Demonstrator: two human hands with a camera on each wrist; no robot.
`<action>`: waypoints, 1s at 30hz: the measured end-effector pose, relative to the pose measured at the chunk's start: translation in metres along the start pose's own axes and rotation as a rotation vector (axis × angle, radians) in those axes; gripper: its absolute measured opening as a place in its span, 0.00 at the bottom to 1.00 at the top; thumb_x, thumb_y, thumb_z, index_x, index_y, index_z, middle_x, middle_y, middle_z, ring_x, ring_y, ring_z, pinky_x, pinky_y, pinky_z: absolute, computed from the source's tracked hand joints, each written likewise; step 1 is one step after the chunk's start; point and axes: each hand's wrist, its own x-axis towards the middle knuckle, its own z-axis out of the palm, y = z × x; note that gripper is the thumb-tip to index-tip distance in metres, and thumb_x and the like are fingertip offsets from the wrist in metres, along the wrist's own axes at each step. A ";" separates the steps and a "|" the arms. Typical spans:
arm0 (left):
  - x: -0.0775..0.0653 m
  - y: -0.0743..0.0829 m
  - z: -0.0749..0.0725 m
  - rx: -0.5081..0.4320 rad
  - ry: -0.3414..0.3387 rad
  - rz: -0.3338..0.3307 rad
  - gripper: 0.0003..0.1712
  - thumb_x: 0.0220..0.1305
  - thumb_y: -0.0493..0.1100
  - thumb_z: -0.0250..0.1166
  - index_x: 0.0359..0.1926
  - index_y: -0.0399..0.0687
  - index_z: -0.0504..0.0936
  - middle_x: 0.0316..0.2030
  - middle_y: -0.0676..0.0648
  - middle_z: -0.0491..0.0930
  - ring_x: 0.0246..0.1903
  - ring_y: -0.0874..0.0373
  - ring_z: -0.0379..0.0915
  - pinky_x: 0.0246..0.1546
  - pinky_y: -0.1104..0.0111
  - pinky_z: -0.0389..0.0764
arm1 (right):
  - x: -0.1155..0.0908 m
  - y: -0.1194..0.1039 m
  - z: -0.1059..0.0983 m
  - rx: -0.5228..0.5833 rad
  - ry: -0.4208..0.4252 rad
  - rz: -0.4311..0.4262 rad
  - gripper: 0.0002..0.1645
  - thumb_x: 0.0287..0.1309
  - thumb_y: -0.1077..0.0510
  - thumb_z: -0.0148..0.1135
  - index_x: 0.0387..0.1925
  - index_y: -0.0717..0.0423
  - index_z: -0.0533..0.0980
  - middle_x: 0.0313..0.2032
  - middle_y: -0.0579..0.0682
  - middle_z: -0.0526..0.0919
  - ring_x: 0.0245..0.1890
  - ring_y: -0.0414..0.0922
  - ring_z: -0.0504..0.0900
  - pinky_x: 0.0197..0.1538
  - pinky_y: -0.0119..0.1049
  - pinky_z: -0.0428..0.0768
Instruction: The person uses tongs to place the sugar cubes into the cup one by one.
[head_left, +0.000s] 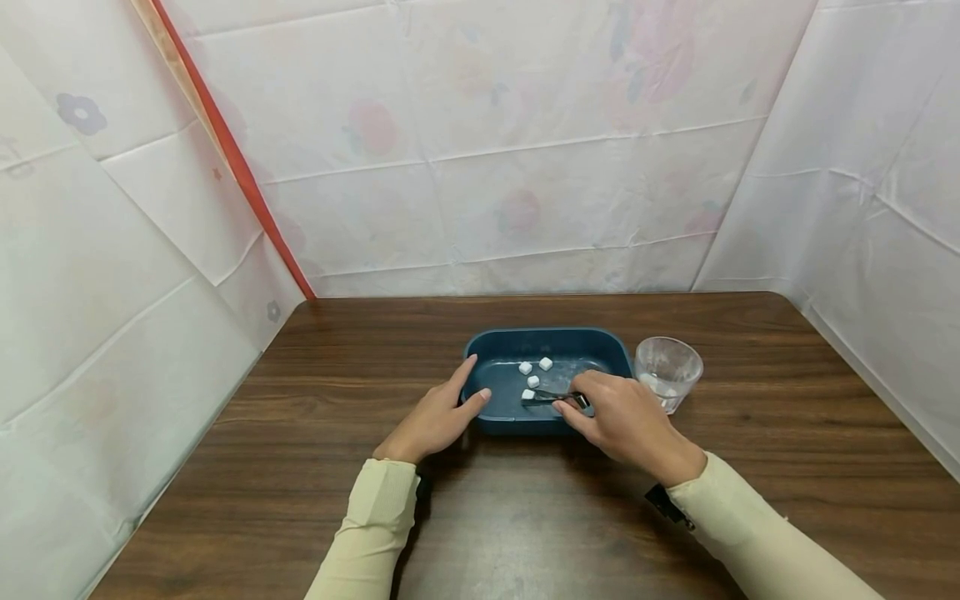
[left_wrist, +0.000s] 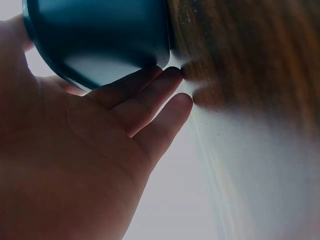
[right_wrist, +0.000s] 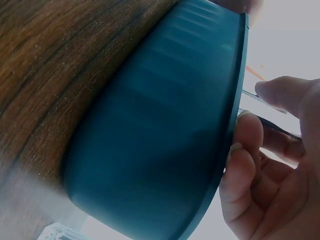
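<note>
A dark blue rectangular tray (head_left: 551, 335) with rounded corners stands on the table. My left hand (head_left: 431, 421) holds its left end, thumb and index finger over the rim; the other fingers lie almost straight along the outer wall in the left wrist view. My right hand (head_left: 626, 417) pinches small dark tongs (head_left: 553, 397) between thumb and fingers, over the tray's front right side. At the tongs' tips is a white cube (head_left: 528, 394). Several more small white cubes (head_left: 546, 364) lie on the tray's floor near the tips.
A clear glass (head_left: 678, 358) with something white at its bottom stands close to the tray's right end, partly behind my right hand. The brown wooden table (head_left: 330, 400) is bordered by white printed sheets (head_left: 480, 208) at the back and both sides.
</note>
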 end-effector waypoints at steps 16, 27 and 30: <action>-0.001 0.001 0.001 -0.002 0.000 -0.014 0.42 0.75 0.63 0.53 0.81 0.59 0.49 0.75 0.47 0.56 0.71 0.48 0.57 0.68 0.46 0.62 | -0.001 -0.001 0.001 -0.039 -0.006 -0.026 0.13 0.58 0.48 0.71 0.25 0.44 0.76 0.22 0.35 0.67 0.17 0.33 0.63 0.18 0.29 0.62; -0.001 0.001 0.001 -0.005 0.002 0.001 0.43 0.74 0.64 0.53 0.81 0.59 0.48 0.76 0.47 0.56 0.72 0.47 0.57 0.68 0.46 0.62 | -0.001 0.000 0.002 -0.037 -0.010 -0.046 0.16 0.58 0.50 0.71 0.22 0.44 0.73 0.21 0.35 0.65 0.16 0.33 0.62 0.17 0.28 0.61; 0.000 0.001 0.001 -0.002 0.007 0.001 0.43 0.74 0.64 0.53 0.81 0.59 0.48 0.75 0.46 0.56 0.72 0.47 0.57 0.68 0.45 0.62 | -0.001 0.001 0.002 -0.030 -0.006 -0.052 0.16 0.59 0.50 0.71 0.22 0.43 0.72 0.21 0.35 0.65 0.16 0.33 0.62 0.17 0.28 0.60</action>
